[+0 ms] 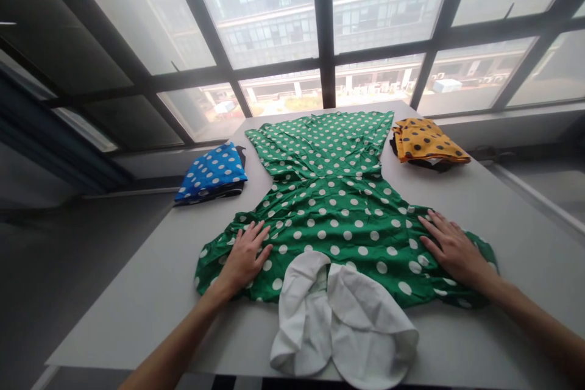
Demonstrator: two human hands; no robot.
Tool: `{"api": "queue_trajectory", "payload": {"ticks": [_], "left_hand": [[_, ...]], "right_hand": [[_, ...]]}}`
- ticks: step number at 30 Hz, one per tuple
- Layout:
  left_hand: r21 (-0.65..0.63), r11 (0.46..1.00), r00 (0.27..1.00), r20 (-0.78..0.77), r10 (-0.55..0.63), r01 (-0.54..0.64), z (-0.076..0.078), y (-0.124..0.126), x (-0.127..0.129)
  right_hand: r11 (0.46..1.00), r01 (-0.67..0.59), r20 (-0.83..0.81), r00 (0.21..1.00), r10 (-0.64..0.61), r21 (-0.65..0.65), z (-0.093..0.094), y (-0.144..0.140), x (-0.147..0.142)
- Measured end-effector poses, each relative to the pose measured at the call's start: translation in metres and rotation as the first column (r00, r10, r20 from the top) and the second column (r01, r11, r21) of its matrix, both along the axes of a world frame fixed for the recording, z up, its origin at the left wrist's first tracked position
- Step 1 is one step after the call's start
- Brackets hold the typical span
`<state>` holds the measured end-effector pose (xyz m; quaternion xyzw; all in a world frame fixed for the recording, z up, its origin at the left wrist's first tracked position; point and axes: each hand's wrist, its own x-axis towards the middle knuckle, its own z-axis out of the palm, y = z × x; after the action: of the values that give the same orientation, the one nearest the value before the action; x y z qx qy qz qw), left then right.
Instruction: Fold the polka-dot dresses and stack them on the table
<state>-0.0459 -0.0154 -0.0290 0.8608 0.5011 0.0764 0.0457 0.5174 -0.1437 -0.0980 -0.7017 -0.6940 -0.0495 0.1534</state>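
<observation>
A green dress [329, 207] with white polka dots lies spread out flat, its skirt toward the window and its short sleeves out to both sides. Its wide white collar [370, 323] points toward me and reaches the table's near edge. On the left sleeve area rests my left hand [247, 253], flat with fingers stretched out. My right hand [452, 250] lies the same way on the opposite sleeve area, fingers a little apart. Neither hand grips the cloth.
The dress is on a white table [132, 298]. A folded blue polka-dot cloth [214, 172] sits at the left edge, and a folded orange one with black dots [427, 141] at the right. Large framed windows [326, 24] stand behind the table's far end.
</observation>
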Motion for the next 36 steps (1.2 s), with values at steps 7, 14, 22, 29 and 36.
{"api": "queue_trajectory", "payload": {"ticks": [7, 14, 22, 29, 36], "left_hand": [[-0.206, 0.974, 0.969, 0.243, -0.039, 0.091, 0.018, -0.052, 0.058], [-0.543, 0.824, 0.864, 0.481, 0.147, 0.161, 0.036, -0.061, 0.076], [-0.512, 0.709, 0.767, 0.638, -0.064, 0.485, 0.061, -0.095, 0.111], [-0.271, 0.881, 0.804, 0.566, -0.179, 0.387, 0.046, -0.089, 0.118], [-0.235, 0.796, 0.822, 0.292, -0.489, 0.557, 0.025, -0.098, 0.110]], "right_hand": [[0.983, -0.161, -0.062, 0.984, 0.167, 0.082, 0.041, 0.000, -0.050], [0.958, -0.275, -0.160, 0.945, 0.285, 0.080, 0.054, 0.001, -0.081], [0.856, -0.517, -0.307, 0.812, 0.496, 0.014, 0.081, -0.011, -0.120], [0.577, -0.815, -0.409, 0.545, 0.732, -0.052, 0.102, -0.018, -0.182], [0.648, -0.757, -0.442, 0.556, 0.704, 0.081, 0.091, -0.013, -0.184]]}}
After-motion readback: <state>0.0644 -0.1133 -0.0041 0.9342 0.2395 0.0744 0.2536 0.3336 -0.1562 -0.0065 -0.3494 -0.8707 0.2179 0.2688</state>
